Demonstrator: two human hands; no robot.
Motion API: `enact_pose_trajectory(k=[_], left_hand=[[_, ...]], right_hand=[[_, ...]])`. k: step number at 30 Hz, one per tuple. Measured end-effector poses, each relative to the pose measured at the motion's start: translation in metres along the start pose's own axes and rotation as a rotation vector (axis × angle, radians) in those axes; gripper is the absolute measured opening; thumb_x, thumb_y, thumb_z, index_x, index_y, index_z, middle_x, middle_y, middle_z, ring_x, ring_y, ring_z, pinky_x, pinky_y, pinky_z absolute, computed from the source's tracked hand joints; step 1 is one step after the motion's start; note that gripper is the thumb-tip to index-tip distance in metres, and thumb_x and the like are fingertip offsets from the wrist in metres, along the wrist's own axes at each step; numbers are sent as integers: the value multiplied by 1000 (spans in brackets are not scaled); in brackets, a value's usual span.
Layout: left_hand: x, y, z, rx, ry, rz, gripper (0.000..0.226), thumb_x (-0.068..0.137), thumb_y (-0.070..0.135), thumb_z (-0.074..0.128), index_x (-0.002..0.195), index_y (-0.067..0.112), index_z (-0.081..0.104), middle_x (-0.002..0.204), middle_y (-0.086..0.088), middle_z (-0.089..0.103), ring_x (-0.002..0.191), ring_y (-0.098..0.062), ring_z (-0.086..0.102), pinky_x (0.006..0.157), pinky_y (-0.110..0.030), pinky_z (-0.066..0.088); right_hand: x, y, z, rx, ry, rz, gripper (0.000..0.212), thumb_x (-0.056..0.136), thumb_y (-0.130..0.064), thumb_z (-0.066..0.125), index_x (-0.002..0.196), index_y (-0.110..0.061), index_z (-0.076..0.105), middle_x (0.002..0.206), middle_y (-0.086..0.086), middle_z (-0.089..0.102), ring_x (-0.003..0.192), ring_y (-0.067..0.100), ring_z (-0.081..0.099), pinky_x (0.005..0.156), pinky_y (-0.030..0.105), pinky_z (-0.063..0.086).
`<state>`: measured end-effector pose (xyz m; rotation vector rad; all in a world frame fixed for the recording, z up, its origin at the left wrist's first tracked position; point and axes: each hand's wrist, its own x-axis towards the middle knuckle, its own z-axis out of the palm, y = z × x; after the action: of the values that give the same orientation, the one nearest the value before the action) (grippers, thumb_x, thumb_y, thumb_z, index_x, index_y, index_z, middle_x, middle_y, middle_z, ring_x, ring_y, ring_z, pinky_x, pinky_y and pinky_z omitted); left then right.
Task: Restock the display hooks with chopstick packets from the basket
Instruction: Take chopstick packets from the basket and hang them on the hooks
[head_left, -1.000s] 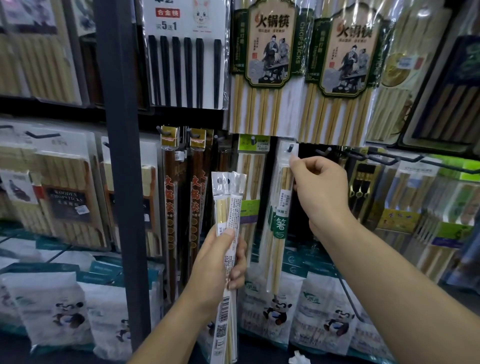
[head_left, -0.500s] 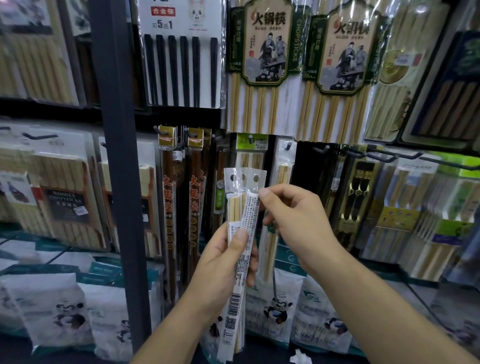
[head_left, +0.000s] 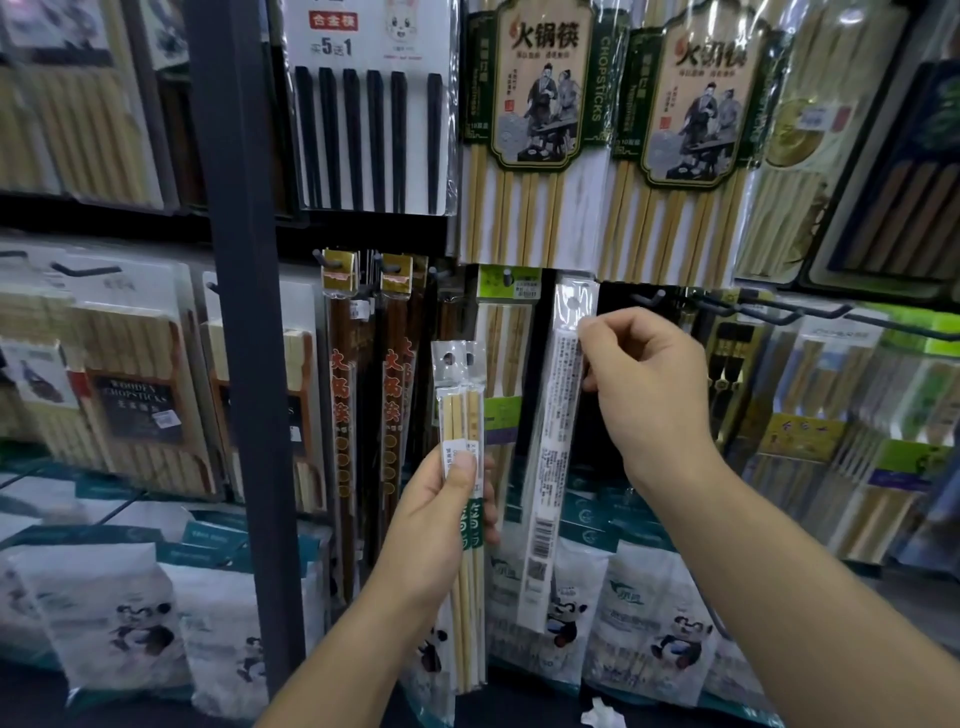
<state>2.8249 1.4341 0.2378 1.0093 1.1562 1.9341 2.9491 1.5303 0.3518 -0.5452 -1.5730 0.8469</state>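
1. Left hand (head_left: 441, 525) is wrapped round two bamboo chopstick packets (head_left: 461, 405), thumb flat on the front, holding them upright.
2. Right hand (head_left: 644, 395) pinches a single clear packet (head_left: 556, 441) near its top, barcode side facing out.
3. That packet hangs slightly tilted, its top just left of a bare black display hook (head_left: 655, 299). Can't tell if its hole is on anything.

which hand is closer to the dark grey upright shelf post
Left. The left hand is just right of the dark grey post; the right hand is farther right, higher.
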Motion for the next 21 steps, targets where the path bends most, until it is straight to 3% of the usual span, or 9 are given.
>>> enact_pose_trajectory(k=[5, 10, 14, 18, 21], left_hand=[[2, -2, -1, -1, -18, -10, 33, 89, 48, 54, 94, 19, 71, 74, -1, 61, 64, -12, 61, 58, -25, 56], [2, -4, 0, -8, -25, -9, 36, 90, 46, 54, 100, 15, 69, 75, -2, 61, 65, -13, 61, 59, -26, 56], [1, -3, 0, -8, -27, -17, 32, 87, 48, 55, 96, 23, 73, 74, 0, 62, 66, -12, 62, 59, -26, 56], [1, -1, 1, 18, -41, 3, 28, 88, 49, 56, 98, 31, 75, 73, 4, 63, 66, -11, 62, 60, -25, 55], [0, 0, 1, 49, -55, 56, 27, 91, 46, 55, 100, 26, 70, 78, -1, 68, 66, -13, 61, 59, -25, 54]], right_hand=[[10, 1, 1, -103, 56, -71, 29, 98, -24, 64, 72, -11, 65, 59, -8, 52, 57, 7, 47, 54, 20, 42], [19, 4, 3, -128, 107, -24, 29, 97, -27, 63, 73, -12, 67, 59, -7, 55, 58, 8, 51, 60, 31, 50], [22, 10, 5, -130, 124, 11, 28, 96, -27, 64, 72, -13, 67, 56, -9, 56, 55, 5, 52, 55, 20, 47], [20, 19, 3, -163, 117, 27, 31, 97, -31, 64, 73, -11, 66, 54, -9, 53, 53, 5, 49, 59, 26, 44], [16, 22, 1, -159, 130, 41, 27, 96, -36, 66, 76, -18, 67, 56, -13, 55, 54, 2, 50, 59, 24, 44]])
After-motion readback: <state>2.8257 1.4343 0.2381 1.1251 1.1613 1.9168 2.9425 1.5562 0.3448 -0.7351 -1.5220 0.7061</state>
